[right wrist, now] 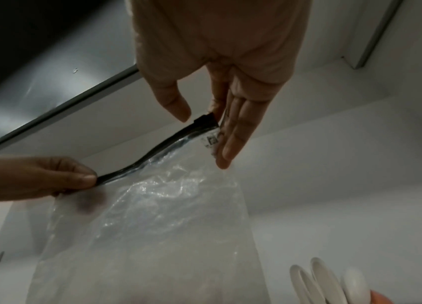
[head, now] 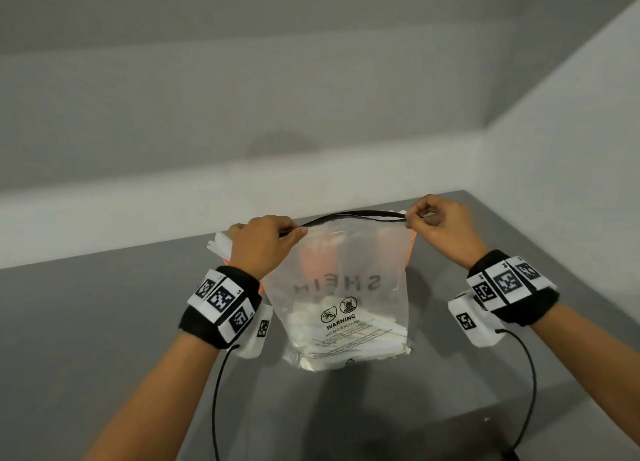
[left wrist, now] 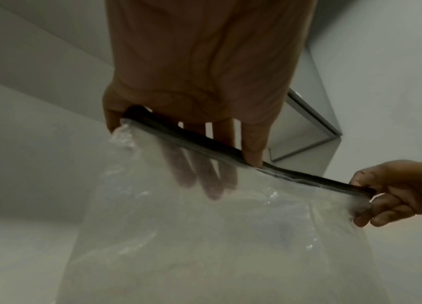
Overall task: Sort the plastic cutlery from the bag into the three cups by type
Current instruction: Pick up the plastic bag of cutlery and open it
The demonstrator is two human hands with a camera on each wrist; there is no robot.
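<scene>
A clear plastic bag [head: 341, 287] stands upright on the grey table [head: 104, 304], with white plastic cutlery [head: 349, 343] piled in its bottom. Its black zip strip [head: 353, 216] is stretched between both hands. My left hand [head: 263, 242] grips the strip's left end, with several fingers behind the film in the left wrist view. My right hand [head: 440, 223] pinches the strip's right end between thumb and fingers. Orange cups [head: 318, 252] show dimly through the bag, behind it. White cutlery [head: 220, 244] sticks up from one behind my left hand. Spoon bowls [right wrist: 329, 281] appear in the right wrist view.
A white wall ledge [head: 138, 201] runs just behind the table's far edge. The table's right edge [head: 554, 280] lies close to my right wrist. Black cables hang from both wristbands toward the table's near edge.
</scene>
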